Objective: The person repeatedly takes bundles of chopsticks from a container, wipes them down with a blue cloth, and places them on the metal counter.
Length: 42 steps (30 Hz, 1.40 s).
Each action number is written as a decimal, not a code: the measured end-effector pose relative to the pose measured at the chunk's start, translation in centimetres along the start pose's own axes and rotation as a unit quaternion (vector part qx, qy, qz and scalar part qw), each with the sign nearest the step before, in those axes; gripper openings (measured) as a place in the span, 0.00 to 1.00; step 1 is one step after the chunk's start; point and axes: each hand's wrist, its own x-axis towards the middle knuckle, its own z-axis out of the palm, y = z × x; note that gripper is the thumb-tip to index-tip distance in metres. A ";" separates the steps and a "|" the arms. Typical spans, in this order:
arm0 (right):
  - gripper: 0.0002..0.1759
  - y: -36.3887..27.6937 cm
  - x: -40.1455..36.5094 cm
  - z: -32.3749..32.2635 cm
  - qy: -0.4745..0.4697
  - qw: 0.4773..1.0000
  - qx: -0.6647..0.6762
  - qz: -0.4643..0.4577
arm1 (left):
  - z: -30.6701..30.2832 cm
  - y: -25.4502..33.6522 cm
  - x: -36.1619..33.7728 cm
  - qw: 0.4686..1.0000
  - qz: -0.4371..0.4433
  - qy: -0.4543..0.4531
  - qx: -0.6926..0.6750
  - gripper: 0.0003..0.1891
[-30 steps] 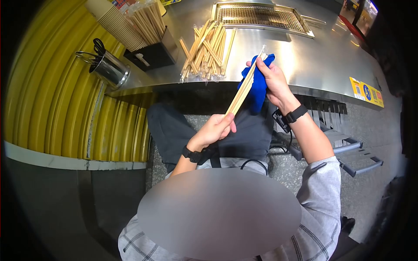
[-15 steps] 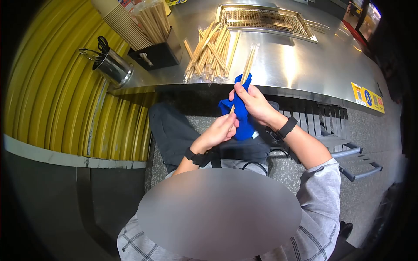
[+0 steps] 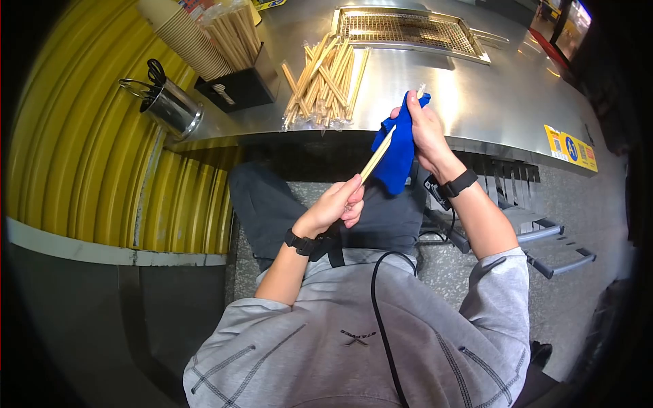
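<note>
My left hand is closed on the near end of a wrapped pair of chopsticks, which slants up and away over my lap. Around the far part of the chopsticks, my right hand grips a blue cloth; the chopstick tips poke out just past the thumb, in clear wrapping. Below the right hand the cloth hangs loose. On the steel counter ahead lies a pile of wrapped chopsticks, left of the right hand.
A black holder with paper cups and upright chopsticks stands at the counter's left. Beside it is a metal cup with scissors. A grill rack sits at the back; a yellow label marks the front edge.
My right hand has slid the cloth up and right along the chopsticks, covering most of the far end. More of the chopsticks now shows between the hands. The left hand moved slightly down and left.
</note>
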 end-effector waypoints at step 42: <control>0.18 2.4 -2.6 3.6 -0.156 0.981 -0.087 -0.080 | 2.4 0.5 0.7 0.982 0.078 0.145 0.095 0.19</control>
